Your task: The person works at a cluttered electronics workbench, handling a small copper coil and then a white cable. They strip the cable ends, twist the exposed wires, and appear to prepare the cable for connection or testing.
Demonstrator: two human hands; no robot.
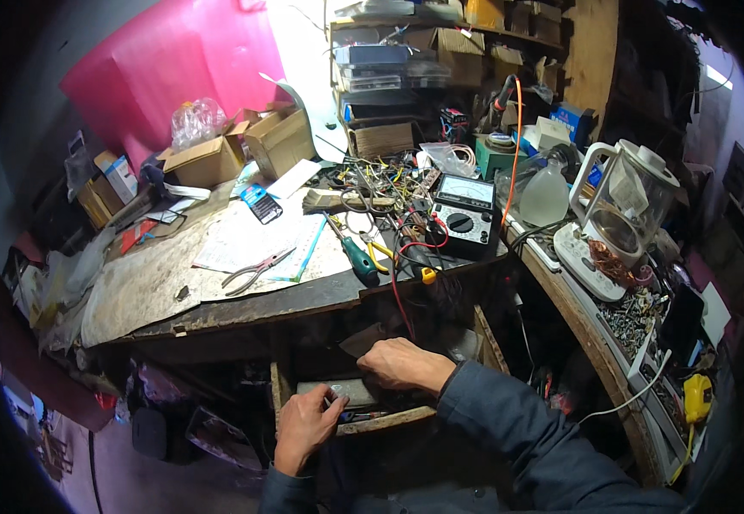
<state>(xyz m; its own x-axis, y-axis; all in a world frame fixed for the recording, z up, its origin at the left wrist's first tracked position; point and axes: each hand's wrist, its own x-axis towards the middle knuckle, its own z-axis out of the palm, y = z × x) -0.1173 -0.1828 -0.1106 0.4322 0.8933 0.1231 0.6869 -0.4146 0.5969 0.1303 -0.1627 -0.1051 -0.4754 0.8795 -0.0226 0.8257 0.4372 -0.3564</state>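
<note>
An open wooden drawer (389, 421) juts out below the bench, with small dark items and a pale flat case (351, 391) inside. My right hand (408, 364) is above the drawer, its fingers closed at the edge of a flat brownish piece (362, 341) that looks like card. At the drawer's front left corner is my left hand (305, 424), fingers curled and thumb close to the index finger beside the pale case. Whatever lies between those fingers is too small to make out.
On the bench above lie pliers (256, 271), a green-handled screwdriver (359, 259), an analogue multimeter (464, 214) with red and black leads, papers and a wire heap. One red lead hangs over the front edge. A glass jug (633, 197) and loose screws (624, 321) occupy the right-hand counter.
</note>
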